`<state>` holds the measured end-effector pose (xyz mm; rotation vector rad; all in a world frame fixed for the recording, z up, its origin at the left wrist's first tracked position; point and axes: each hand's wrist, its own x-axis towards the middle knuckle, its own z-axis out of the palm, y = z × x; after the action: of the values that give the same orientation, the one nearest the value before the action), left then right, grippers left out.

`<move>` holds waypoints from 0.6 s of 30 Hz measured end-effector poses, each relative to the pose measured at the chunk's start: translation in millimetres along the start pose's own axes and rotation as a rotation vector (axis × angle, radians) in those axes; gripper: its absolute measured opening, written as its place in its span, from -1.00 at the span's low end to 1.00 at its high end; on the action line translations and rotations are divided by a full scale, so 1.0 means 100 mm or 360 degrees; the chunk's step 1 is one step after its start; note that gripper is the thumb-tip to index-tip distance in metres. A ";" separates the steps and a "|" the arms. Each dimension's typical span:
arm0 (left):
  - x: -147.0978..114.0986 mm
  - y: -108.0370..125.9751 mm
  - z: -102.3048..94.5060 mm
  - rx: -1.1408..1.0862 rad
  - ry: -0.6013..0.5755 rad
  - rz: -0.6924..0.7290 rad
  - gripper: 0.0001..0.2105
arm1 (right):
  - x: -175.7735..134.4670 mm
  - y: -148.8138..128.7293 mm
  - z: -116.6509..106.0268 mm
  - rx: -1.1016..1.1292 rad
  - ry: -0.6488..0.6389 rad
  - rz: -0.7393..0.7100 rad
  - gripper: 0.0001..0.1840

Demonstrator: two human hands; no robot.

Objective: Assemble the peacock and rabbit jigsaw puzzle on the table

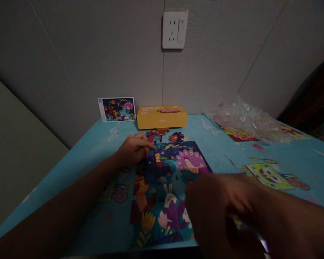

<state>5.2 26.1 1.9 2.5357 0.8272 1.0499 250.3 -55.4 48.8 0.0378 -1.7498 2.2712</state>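
left hand (133, 149) with a finger (149, 144) at the far left corner of a puzzle (169, 180), blurred right hand (218, 208) over its near right side, loose pieces (176, 137) beyond, yellow box (162, 118), picture card (118, 109), plastic bag (248, 120), blue tablecloth (221, 154)

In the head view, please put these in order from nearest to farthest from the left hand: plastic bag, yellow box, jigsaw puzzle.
From the left hand:
1. Jigsaw puzzle: next to it, reaching rightward.
2. Yellow box: behind the puzzle.
3. Plastic bag: far right.
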 end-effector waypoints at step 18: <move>-0.02 0.01 -0.02 0.0003 -0.0040 -0.0112 -0.51 | -0.12 0.04 -1.29 -0.2623 0.1448 0.0817 -0.49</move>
<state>3.0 24.6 2.7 2.4965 0.9042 0.9935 279.6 64.3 8.0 -1.5038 -2.4093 0.1494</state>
